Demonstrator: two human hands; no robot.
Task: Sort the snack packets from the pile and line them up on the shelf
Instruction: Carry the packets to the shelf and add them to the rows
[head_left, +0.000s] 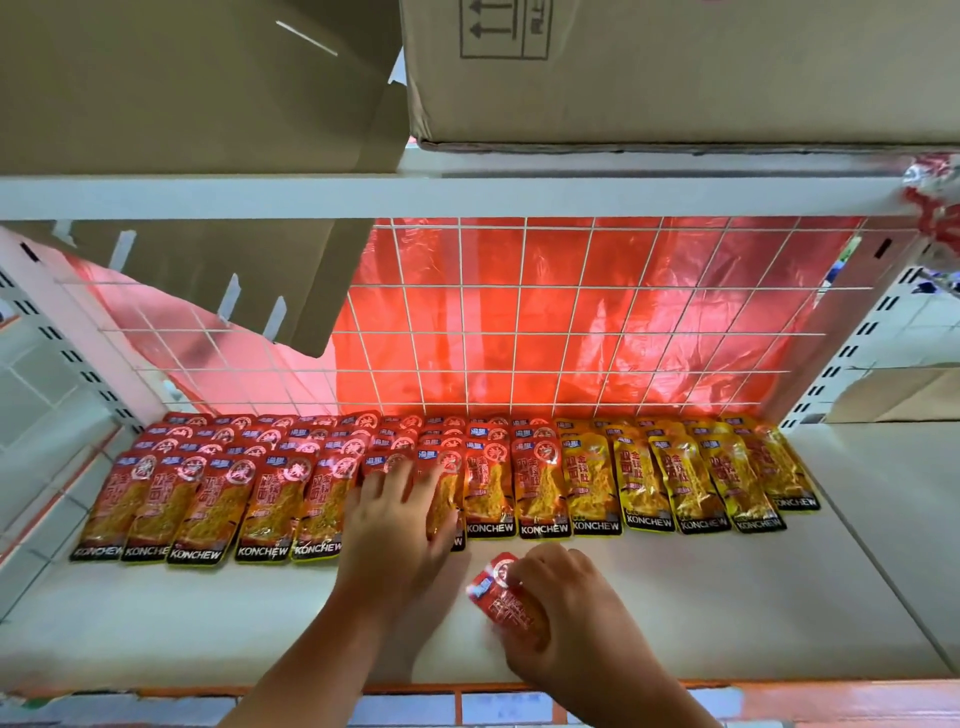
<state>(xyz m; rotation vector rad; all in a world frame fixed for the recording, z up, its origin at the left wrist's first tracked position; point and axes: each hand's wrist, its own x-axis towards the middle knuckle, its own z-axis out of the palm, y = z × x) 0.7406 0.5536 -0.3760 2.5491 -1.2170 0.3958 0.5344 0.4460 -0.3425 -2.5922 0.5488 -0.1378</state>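
Snack packets lie in overlapping rows along the back of the white shelf (727, 597). The red packets (218, 499) fill the left and middle, and the yellow packets (691, 483) fill the right. My left hand (400, 525) lies flat with spread fingers on a red packet (447, 493) in the middle of the front row. My right hand (566, 613) holds a loose red packet (506, 597) just above the shelf near its front edge, fingers curled over it.
A white wire grid (571, 322) with red plastic sheeting behind it backs the shelf. Cardboard boxes (675, 67) sit on the upper shelf, and a cardboard flap (249, 270) hangs down at the left. Slotted uprights stand at both sides.
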